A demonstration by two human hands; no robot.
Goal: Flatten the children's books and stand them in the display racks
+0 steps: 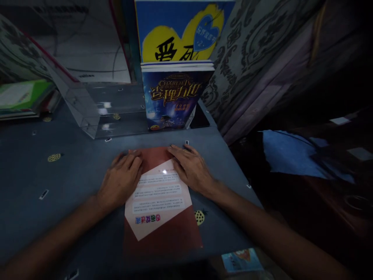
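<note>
Bk [161, 212] on tbl [81, 167]; rack [84, 112] behind, bks [175, 103] in it; bk stack [25, 97] back L.

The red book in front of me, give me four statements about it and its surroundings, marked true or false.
1. The left hand and right hand both touch the red book. True.
2. The red book's title faces upright toward its reader. False: it is upside down.
3. A blue book stands behind the Charlie IX book. True.
4. The green book lies on the right. False: the green book lies left.
</note>
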